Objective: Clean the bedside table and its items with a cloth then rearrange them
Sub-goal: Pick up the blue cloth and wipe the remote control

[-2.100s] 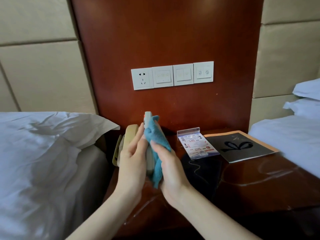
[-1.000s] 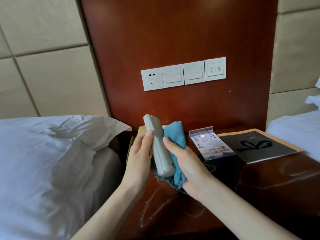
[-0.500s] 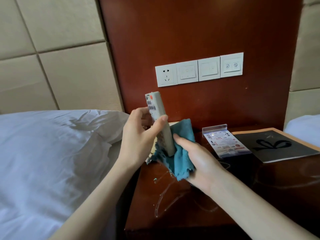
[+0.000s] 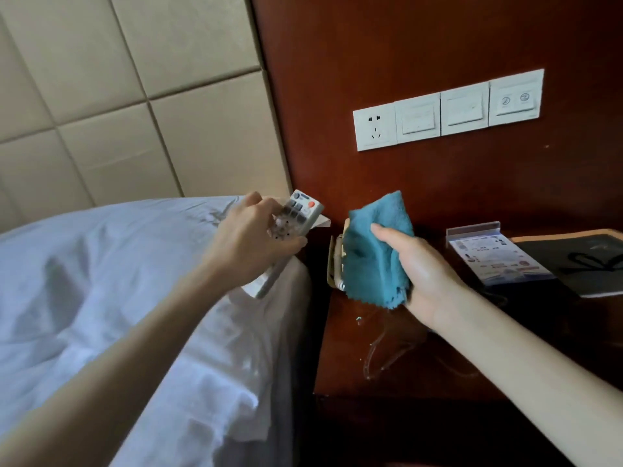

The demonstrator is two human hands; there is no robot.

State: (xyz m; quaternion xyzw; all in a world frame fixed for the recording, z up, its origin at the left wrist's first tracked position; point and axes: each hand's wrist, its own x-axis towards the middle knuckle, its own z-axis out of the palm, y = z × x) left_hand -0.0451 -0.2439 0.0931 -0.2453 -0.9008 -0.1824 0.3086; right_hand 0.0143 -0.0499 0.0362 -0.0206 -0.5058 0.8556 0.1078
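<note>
Left hand (image 4: 249, 237) grips remote (image 4: 296, 214); right hand (image 4: 421, 267) grips cloth (image 4: 374, 257).

A white bed (image 4: 118, 298) lies on the left. Far back, white switches (image 4: 448, 111) sit on the brown wall (image 4: 404, 45).

A hotel bedroom, by the look of it; a white-sheeted bed (image 4: 101, 298) against a padded headboard wall (image 4: 118, 96); a dark wooden bedside table (image 4: 387, 365); a row of switches and a socket (image 4: 448, 111); a printed info card in a clear stand (image 4: 495, 257).
</note>
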